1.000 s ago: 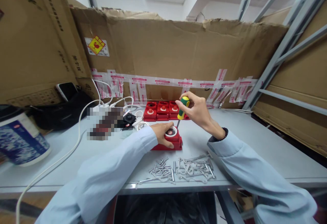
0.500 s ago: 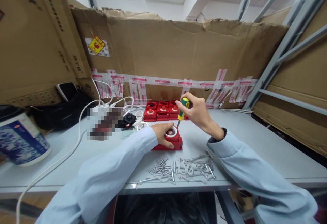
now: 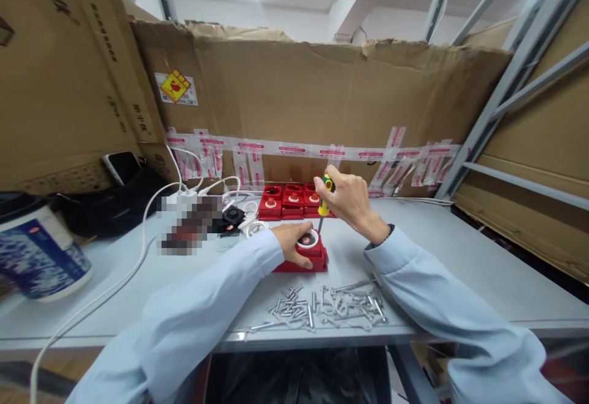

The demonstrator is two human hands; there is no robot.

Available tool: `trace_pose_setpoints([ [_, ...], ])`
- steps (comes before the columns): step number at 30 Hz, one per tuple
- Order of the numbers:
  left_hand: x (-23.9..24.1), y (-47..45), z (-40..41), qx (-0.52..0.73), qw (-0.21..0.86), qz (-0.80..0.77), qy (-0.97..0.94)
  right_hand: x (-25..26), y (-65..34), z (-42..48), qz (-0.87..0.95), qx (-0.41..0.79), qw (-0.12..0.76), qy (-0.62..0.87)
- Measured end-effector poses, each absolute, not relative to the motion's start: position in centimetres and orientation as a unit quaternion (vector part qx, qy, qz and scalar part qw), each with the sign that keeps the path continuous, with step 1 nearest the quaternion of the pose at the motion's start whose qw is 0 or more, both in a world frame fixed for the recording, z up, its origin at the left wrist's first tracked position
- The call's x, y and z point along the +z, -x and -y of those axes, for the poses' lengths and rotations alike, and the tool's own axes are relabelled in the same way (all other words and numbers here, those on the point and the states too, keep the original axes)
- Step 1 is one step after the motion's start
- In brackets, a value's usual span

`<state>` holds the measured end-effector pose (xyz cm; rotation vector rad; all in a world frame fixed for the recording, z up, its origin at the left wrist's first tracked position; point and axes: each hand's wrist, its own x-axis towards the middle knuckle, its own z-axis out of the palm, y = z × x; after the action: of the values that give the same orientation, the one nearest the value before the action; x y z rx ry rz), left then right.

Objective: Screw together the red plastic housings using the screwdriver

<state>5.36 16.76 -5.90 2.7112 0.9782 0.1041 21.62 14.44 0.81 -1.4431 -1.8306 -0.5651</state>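
Observation:
A red box-shaped part (image 3: 314, 259) with a white ring and black centre on top lies on the grey table (image 3: 460, 256). My left hand (image 3: 289, 241) grips its left side, fingers curled over the top edge. My right hand (image 3: 346, 198) is wrapped round the green and yellow handle of a screwdriver (image 3: 324, 200), held upright. The shaft points down to the part's right rear corner. Just in front of the part lies a pile of several metal screws and wire clips (image 3: 329, 306).
Three more red parts (image 3: 291, 201) stand in a row at the back, with black and white pieces (image 3: 239, 217) to their left. A taped cardboard wall (image 3: 322, 109) closes the back. A white cable (image 3: 115, 287), a blue tub (image 3: 37, 250) and a black bag (image 3: 110, 204) lie left.
My right hand has turned on the screwdriver handle and now covers more of it. The left hand and the red part have stayed put.

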Motion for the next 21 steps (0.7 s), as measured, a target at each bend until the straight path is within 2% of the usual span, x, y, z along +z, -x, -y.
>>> trace_pose_setpoints([
  [6, -6.1, -5.4, -17.0, 0.040, 0.138, -0.327, -0.934, 1.8, -22.6, -13.6, 0.810, -0.011, 0.371, 0.454],
  [9, -6.2, -5.4, -17.0, 0.038, 0.133, -0.331, -0.933, 1.3, -22.6, -13.5, 0.775, -0.072, 0.385, 0.496],
  [12, -6.2, -5.3, -17.0, 0.037, 0.132, -0.331, -0.934, 1.1, -22.7, -13.7, 0.730, -0.145, 0.361, 0.561],
  [18, -6.3, -5.3, -17.2, 0.042, 0.143, -0.329, -0.933, 2.2, -23.2, -14.0, 0.826, 0.015, 0.333, 0.455],
  [21, -6.4, -5.3, -17.2, 0.048, 0.136, -0.330, -0.933, 2.0, -22.4, -14.0, 0.796, -0.054, 0.363, 0.481],
])
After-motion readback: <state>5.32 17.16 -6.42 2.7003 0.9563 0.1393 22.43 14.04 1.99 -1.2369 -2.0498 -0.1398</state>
